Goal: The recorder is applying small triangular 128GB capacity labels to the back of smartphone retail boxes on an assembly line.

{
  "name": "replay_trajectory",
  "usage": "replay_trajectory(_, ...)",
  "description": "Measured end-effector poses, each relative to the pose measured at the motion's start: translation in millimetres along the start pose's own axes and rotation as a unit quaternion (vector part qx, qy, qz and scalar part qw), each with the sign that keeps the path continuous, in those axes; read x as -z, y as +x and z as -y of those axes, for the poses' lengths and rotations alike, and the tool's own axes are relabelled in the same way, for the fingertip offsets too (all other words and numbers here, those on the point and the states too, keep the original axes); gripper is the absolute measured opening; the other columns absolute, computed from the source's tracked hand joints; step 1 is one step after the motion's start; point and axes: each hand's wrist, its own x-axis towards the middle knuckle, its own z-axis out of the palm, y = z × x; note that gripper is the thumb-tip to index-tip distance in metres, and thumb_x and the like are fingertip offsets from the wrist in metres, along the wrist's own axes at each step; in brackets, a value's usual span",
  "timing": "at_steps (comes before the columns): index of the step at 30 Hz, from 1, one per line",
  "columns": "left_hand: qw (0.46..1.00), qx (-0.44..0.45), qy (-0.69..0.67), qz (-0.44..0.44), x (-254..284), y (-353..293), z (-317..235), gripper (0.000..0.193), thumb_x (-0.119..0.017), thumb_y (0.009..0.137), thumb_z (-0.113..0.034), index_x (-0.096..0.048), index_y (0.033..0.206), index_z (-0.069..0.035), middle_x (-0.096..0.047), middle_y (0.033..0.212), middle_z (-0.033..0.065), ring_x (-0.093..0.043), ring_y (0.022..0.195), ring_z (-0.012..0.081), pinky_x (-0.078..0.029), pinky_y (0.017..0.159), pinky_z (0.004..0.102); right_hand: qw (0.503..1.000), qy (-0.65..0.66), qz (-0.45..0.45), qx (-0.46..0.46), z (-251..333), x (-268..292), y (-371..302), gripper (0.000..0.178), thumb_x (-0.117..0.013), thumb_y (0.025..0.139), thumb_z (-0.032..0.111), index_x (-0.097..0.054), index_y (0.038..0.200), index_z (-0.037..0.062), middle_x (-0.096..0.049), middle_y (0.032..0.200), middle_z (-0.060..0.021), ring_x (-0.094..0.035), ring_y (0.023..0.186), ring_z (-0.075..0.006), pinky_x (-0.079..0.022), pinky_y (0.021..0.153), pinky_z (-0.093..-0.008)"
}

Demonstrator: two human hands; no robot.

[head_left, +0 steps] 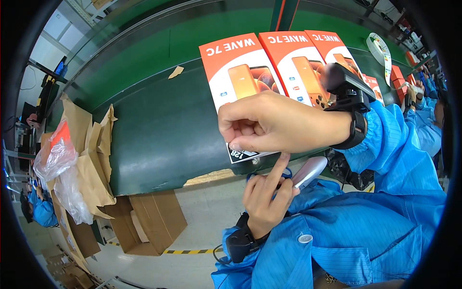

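Observation:
My right hand (272, 123) reaches in from the right over the nearest orange-and-white phone box (228, 55). Its fingers are curled and the thumb presses against them near the box's lower corner; anything pinched there is too small to make out. Below, my left hand (267, 200) has its index finger stretched up toward the underside of my right hand. Its other fingers are bent beside a silver, rounded, mouse-shaped thing (310, 172), which it seems to hold off the table's edge. Blue loops (287, 172) show partly behind the left fingers.
More phone boxes (292, 50) stand to the right on the dark green table (154, 135), with a label roll (380, 53) beyond. Brown paper and a plastic bag (57, 159) are at left, above an open carton (154, 221). A co-worker's hand (417, 89) shows far right.

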Motion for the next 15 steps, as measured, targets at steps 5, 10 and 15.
replay_trajectory(5, 1.0, 0.008, -0.005, -0.006, -0.7, -3.5, 1.4, 0.021, -0.055, 0.076, -0.02, -0.05, 0.068, -0.001, -0.056, 0.098, 0.019, -0.051, 0.054, 0.0177, -0.039, 0.052, 0.0251, 1.0, 0.008, 0.002, 0.01, -1.8, -3.4, 2.5, 0.007, -0.052, 0.07, 0.006, -0.048, 0.071, 0.0014, -0.049, 0.06, -0.0057, -0.05, 0.057, -0.0149, -0.039, 0.051, -0.0268)
replay_trajectory(10, 1.0, 0.009, -0.014, -0.008, -1.7, -6.4, 3.8, 0.019, -0.061, 0.07, -0.017, -0.051, 0.067, -0.002, -0.055, 0.101, 0.0171, -0.047, 0.053, 0.0169, -0.038, 0.052, 0.0238, 1.0, -0.017, -0.005, 0.004, 0.1, -3.3, 0.9, 0.007, -0.053, 0.069, 0.006, -0.047, 0.071, 0.0017, -0.049, 0.059, -0.0055, -0.05, 0.055, -0.0151, -0.038, 0.051, -0.0271)
replay_trajectory(15, 0.999, 0.023, -0.02, -0.011, -1.3, -6.8, 3.4, 0.018, -0.062, 0.069, -0.016, -0.051, 0.068, -0.001, -0.056, 0.099, 0.0169, -0.049, 0.056, 0.0179, -0.039, 0.053, 0.0253, 1.0, -0.023, -0.008, 0.01, 1.7, -3.5, 1.9, 0.006, -0.051, 0.068, 0.004, -0.046, 0.068, 0.0013, -0.049, 0.057, -0.0062, -0.05, 0.055, -0.0169, -0.038, 0.05, -0.0285)
